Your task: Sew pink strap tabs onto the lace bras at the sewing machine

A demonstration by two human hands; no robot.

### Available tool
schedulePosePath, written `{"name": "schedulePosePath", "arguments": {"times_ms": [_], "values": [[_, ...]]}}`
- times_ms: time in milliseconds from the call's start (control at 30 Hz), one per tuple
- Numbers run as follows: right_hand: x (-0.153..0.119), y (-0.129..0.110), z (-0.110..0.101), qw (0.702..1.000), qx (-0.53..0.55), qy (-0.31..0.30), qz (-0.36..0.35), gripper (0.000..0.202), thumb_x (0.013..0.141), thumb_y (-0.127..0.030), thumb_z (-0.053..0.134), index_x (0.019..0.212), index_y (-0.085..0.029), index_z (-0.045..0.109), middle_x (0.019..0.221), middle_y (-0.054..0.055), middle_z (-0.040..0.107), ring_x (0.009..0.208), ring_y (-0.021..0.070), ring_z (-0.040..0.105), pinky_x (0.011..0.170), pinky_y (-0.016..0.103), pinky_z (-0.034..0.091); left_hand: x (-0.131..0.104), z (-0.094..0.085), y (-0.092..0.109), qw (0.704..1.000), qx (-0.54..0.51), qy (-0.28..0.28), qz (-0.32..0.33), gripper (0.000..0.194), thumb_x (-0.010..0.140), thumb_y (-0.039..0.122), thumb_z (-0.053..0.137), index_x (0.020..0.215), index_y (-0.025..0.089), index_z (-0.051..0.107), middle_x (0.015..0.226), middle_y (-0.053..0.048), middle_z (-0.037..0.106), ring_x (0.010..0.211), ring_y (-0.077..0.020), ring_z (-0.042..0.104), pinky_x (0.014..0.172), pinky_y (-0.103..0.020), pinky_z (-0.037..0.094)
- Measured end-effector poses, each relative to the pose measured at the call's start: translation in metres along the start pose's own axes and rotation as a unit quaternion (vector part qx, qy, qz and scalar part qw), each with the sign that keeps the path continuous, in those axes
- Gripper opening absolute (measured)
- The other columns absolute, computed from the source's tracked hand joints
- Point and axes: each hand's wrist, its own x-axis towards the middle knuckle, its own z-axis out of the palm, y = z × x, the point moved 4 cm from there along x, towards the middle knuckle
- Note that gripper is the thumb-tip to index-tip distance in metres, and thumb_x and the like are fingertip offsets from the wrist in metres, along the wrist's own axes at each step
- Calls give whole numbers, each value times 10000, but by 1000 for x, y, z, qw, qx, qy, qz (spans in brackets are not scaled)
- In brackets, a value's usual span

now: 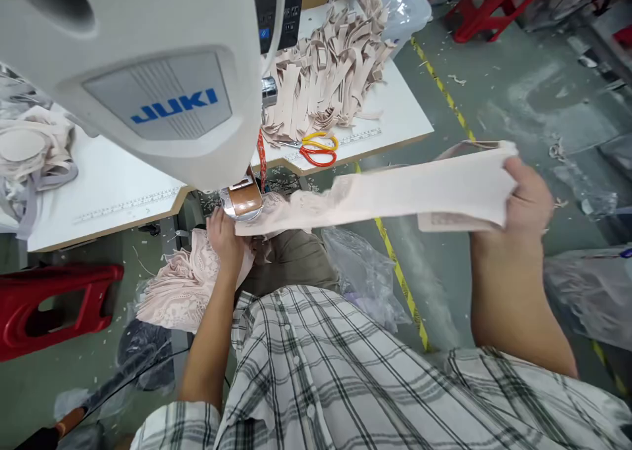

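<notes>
The right hand [526, 203], at the right of the frame, has its grip closed on the far end of a pale pink fabric strip [424, 190]: the thumb lies on top and the fingers are folded under the edge, with a second layer of the same cloth showing just below the hand. From that grip the strip runs leftward and slightly downward across the middle of the frame, so its long axis is close to horizontal. It ends at the brown-and-metal sewing head part [243, 200] under the white machine body [148, 81]. The strip looks blurred along its length, so how taut it is cannot be told.

The left hand [224, 239] sits at the other end, just below the sewing head part, palm down on a bunch of pink lace [182, 289] that hangs toward the lower left. Its fingers are pressed onto the cloth; whether they pinch it or only rest flat on it cannot be told. Of the two hands the left is much nearer the machine, while the right holds the end well apart from it.

Farther out, on the white surface [395, 118] in the upper middle, a heap of cut beige strips [326, 68] lies with yellow and orange scissors [316, 149] just in front of it. A red stool [54, 305] stands at the lower left, on the floor.
</notes>
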Motion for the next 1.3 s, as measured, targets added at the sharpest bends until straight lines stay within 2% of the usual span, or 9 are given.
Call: {"name": "schedulePosePath", "arguments": {"times_ms": [100,233,433,600,900,1033,1167,1233,1300], "values": [[21,41,25,986,-133,-44,93,689,948,-622,272,1044,-80,687,1204,309,633,894,241,692,661,369,453,-1,13,16,996,74,-40,-1,461,945,104,291,1344,100,522,1420,-246,505,1424,-355,347,1115,-563,275],[-11,72,95,947,-218,-222,80,455,799,-537,662,821,-84,702,968,293,692,843,284,674,761,422,484,-19,29,28,985,107,-133,17,281,887,153,497,1111,125,663,1153,-203,668,1131,-330,591,966,-453,412],[-82,52,240,903,-171,-389,-66,683,823,-430,674,1419,-151,492,1454,191,507,1368,292,447,1133,428,356,-1,-24,-34,969,214,-86,-90,417,954,344,415,1146,32,614,1201,-317,592,1164,-422,533,909,-518,408],[-75,18,326,898,-144,-393,-139,917,804,-496,698,1529,-91,308,1574,223,327,1450,343,308,1182,467,270,22,-41,-69,951,257,-134,-111,225,830,198,548,920,41,679,854,-237,686,885,-354,643,740,-398,443],[-100,14,322,893,-148,-388,-173,548,886,-435,583,1336,-128,518,1256,189,551,1167,307,534,1001,429,442,33,-61,-45,975,213,-24,-59,437,995,248,257,1304,136,545,1135,-186,663,1075,-326,590,873,-411,416],[-120,5,328,881,-135,-406,-203,445,916,-372,531,1291,-132,537,1277,193,542,1177,291,528,1009,427,452,30,-70,-46,984,168,-4,-67,522,953,331,425,1409,76,444,1219,-215,627,1091,-333,591,877,-389,435],[-120,-6,331,883,-134,-398,-208,489,872,-343,572,1305,-119,538,1421,232,457,1343,370,399,1103,542,362,-39,-118,-73,989,108,7,-105,356,972,396,402,1151,185,625,1072,-112,692,961,-248,631,814,-317,440],[-123,-18,325,896,-129,-371,-209,504,872,-361,576,1316,-126,542,1458,232,436,1386,398,348,1127,586,315,-94,-149,-97,963,160,43,-212,372,969,490,393,953,209,636,897,-75,691,829,-230,629,721,-297,419],[-136,-34,322,892,-94,-386,-214,480,893,-383,560,1314,-151,552,1404,214,507,1336,388,423,1095,590,360,-148,-163,-120,911,211,-7,-355,461,913,621,421,782,221,608,734,-66,658,689,-246,602,610,-294,362]]}}
